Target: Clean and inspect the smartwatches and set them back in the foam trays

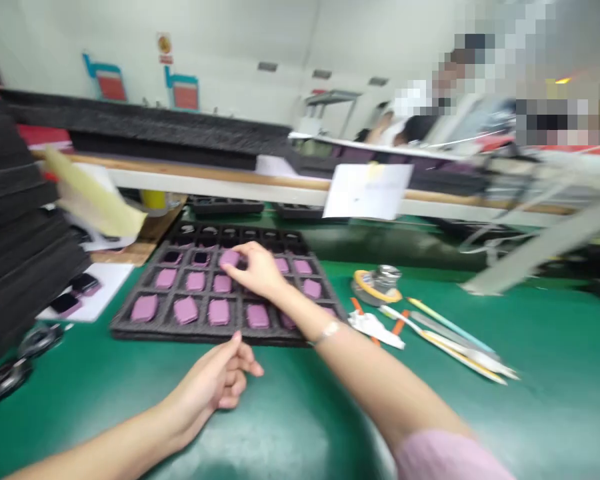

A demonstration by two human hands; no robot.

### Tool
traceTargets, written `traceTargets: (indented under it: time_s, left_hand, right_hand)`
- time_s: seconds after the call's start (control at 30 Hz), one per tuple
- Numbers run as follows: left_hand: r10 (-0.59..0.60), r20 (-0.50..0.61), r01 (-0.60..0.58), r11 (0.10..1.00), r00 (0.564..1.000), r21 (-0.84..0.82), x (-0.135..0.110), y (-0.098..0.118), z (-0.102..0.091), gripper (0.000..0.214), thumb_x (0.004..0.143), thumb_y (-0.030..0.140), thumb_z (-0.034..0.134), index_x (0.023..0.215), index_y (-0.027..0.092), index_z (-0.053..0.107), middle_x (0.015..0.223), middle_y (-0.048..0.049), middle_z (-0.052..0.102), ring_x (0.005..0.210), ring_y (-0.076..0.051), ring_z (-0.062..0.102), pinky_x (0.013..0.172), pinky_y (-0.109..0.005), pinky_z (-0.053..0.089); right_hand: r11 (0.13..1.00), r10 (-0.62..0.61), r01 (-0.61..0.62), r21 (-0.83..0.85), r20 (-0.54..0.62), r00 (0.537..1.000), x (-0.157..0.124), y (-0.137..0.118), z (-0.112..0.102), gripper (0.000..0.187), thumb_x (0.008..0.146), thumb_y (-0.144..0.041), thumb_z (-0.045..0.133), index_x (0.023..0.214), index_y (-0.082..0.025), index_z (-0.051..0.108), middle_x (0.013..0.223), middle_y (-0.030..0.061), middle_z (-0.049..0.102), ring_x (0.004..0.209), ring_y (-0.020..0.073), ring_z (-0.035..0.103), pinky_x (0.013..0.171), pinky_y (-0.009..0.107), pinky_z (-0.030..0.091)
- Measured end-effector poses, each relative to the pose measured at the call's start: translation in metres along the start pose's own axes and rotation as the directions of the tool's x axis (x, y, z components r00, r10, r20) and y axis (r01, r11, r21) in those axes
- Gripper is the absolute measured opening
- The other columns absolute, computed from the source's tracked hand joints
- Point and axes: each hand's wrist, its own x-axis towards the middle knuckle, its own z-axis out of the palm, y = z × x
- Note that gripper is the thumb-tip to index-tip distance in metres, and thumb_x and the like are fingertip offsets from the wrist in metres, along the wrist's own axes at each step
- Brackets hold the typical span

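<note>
At 12 o'clock on the green surface (530, 360), a black foam tray (130, 331) has pink pieces (186, 310) across its near rows. Second row from the far end shows black pieces on pink; far row looks dark, no pink visible. Right hand (257, 270) half closed, fingers on one pink piece, grip unclear. Left hand (213, 380) loosely curled, empty, just off the tray's near edge. At 9 o'clock: two black pieces (84, 283) on a white sheet (110, 283), beside stacked black foam trays (20, 200).
</note>
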Motion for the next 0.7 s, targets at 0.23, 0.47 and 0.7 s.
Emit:
traceTargets:
  time_s: [0.23,0.47,0.7]
  left_hand:
    - [0.021,0.031,-0.022,0.998,0.999,0.055,0.012,-0.006,-0.004,0.061,0.06,0.066,0.086,0.075,0.016,0.054,0.071,-0.0019,0.066,0.043,-0.002,0.033,0.041,-0.016,0.014]
    - [0.08,0.023,-0.082,0.986,0.997,0.147,0.012,-0.016,0.002,0.06,0.061,0.066,0.085,0.072,0.016,0.055,0.07,-0.0022,0.064,0.043,-0.003,0.035,0.039,-0.015,0.016]
    - [0.131,0.051,-0.139,0.97,0.99,0.201,0.018,-0.021,0.0,0.059,0.059,0.066,0.086,0.071,0.015,0.058,0.069,-0.0016,0.063,0.041,-0.003,0.035,0.036,-0.014,0.017]
  right_hand:
    - [0.984,0.043,-0.024,-0.174,0.109,0.993,0.016,0.006,0.028,0.039,0.098,-0.035,0.064,0.134,-0.019,0.06,0.144,0.0113,0.057,0.128,0.0284,0.059,0.106,0.055,0.05]
    - [0.989,0.047,-0.006,-0.15,0.274,0.961,-0.012,-0.001,0.016,0.067,0.104,-0.056,0.042,0.154,-0.011,0.042,0.165,0.0158,0.037,0.153,0.0314,0.033,0.126,0.054,0.025]
    - [0.993,0.049,-0.013,-0.118,0.303,0.952,-0.047,-0.016,0.003,0.083,0.102,-0.066,0.029,0.159,-0.005,0.032,0.168,0.0146,0.026,0.158,0.0295,0.021,0.13,0.05,0.018]
